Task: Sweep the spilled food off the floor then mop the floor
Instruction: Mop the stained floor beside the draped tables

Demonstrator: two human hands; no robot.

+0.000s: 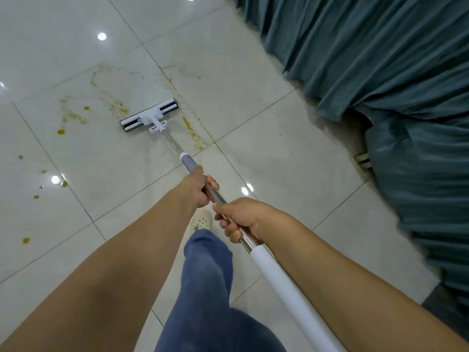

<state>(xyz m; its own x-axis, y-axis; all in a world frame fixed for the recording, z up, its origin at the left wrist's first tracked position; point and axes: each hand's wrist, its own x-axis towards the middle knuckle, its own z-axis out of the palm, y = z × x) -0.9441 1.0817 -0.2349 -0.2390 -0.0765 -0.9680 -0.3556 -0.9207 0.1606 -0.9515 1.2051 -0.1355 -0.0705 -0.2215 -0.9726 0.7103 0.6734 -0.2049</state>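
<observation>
1. Far left: food blobs (61, 132), yellow-green, dotted down the left tiles from near to far. Not swept up. Risk: the mop drags solids & spreads them wider.
2. Left-centre: yellow smears (73, 115) streak the tile just beside the mop head, and more run along the grout line to its right. Risk: residue gets packed into the grout.
3. Centre: mop head (149, 115) lies flat on the floor at the edge of the smeared patch. Its pole (175, 146) angles back toward the person.
4. Left hand (196, 186) is wrapped round the pole just below the grey sleeve, fingers curled tight.
5. Right hand (241, 219) grips the steel nearer in, just above the white grip. The two hands sit close together.
6. Below the hands: shoe (201, 222) & blue trouser leg (210, 275), planted ahead. Risk: glossy tile + wet greasy film = a slip.
7. Floor (279, 161): pale glossy tiles, ceiling lights mirrored in them, thin dark grout.
8. Right: teal curtain (380, 72) pools on the floor. Risk: a wide stroke to the right catches the hem & stains it.
</observation>
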